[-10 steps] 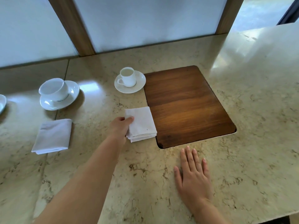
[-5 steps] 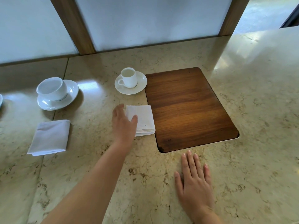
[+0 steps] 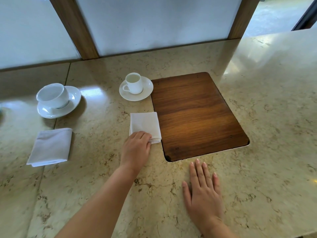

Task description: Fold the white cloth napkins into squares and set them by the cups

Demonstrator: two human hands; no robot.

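Beige marble counter [image 3: 257, 117] seen from above w/ a dark wood board [image 3: 197, 117] inset at centre-right. Centre frame: left hand [image 3: 136, 149] rests its curled fingers on the near-left corner of a folded white napkin [image 3: 145, 124]; can't tell if it's pinching or just pressing; napkin lies touching the board's left edge, just below a small cup on saucer [image 3: 133, 83]. Lower right: right hand [image 3: 202, 191] flat on the counter, fingers spread, holding nothing; at left, a 2nd folded napkin [image 3: 50, 146] sits below a larger cup on saucer [image 3: 53, 96].
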